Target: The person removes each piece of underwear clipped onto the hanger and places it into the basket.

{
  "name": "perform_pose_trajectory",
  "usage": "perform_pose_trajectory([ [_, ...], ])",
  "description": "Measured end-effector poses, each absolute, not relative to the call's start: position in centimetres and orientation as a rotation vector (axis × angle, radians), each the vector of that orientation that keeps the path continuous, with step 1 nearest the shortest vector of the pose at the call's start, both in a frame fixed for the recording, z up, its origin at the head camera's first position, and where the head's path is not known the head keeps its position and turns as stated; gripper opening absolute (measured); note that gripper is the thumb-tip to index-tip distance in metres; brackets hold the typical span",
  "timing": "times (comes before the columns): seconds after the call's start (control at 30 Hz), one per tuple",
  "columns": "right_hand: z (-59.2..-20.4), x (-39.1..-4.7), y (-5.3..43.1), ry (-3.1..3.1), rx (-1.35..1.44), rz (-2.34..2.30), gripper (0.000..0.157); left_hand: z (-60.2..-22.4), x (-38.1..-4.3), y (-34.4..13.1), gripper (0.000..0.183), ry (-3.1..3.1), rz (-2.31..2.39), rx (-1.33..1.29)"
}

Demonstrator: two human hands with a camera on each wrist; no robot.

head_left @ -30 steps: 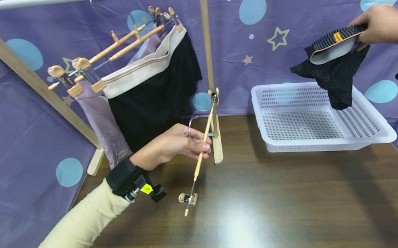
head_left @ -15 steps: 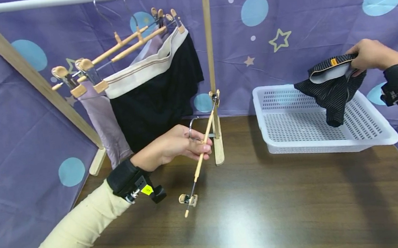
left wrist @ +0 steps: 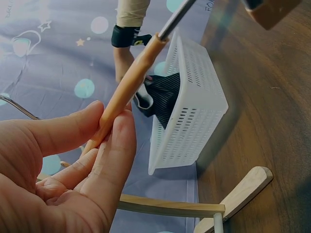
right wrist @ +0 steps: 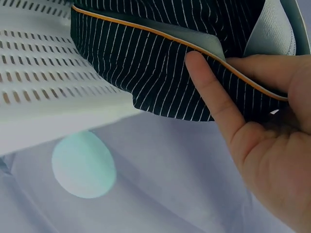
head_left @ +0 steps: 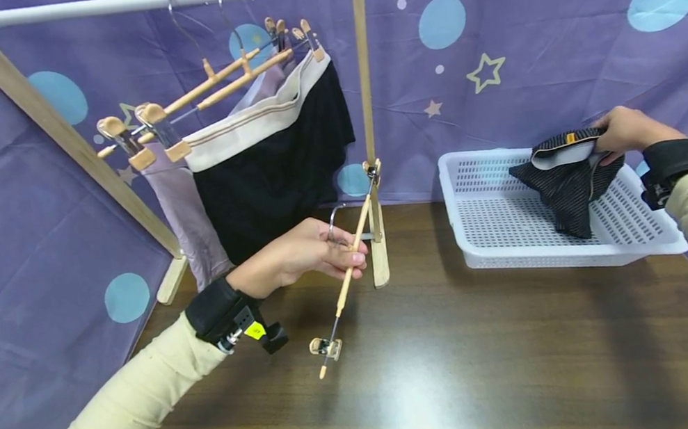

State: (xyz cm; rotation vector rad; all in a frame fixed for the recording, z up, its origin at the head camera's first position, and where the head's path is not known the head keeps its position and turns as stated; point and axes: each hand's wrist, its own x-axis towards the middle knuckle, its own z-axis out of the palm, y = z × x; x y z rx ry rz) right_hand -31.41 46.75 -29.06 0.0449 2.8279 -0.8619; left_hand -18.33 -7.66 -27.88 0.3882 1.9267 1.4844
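My left hand (head_left: 319, 248) pinches the wooden bar of a clip hanger (head_left: 345, 288) between thumb and fingers, above the table. The hanger slants, with a clip (head_left: 326, 348) near its lower end and its metal hook rising beside the hand. At the right, my right hand (head_left: 621, 133) grips black pinstriped underpants (head_left: 562, 191) by the waistband, with the cloth hanging down into a white basket (head_left: 467, 243). An orange edge runs along the waistband (right wrist: 146, 30) in the right wrist view, where the thumb and a finger pinch it.
A rack with a white rail (head_left: 108, 5) stands at the left. Two hangers hang from it, bearing black shorts (head_left: 275, 159) with a white waistband and a lilac garment (head_left: 180, 211). The rack's wooden foot (head_left: 380, 263) stands right by the left hand. A purple curtain (head_left: 525, 21) lies behind.
My right hand has come down and to the left, lowering the striped underpants from above the basket into it. The left hand keeps its hold on the hanger in the same place.
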Motion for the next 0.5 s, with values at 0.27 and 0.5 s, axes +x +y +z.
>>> perform_pose_trajectory([
  [0.27,-31.3,-31.0,46.4,2.711,0.067,-0.825,0.051,-27.8,-18.2,-7.7,0.022,1.94,1.47,0.39],
  [0.5,-32.7,-30.8,45.9,2.556,0.106,-0.821,0.062,-27.6,-18.0,-7.7,0.02,1.95,1.458,0.394],
])
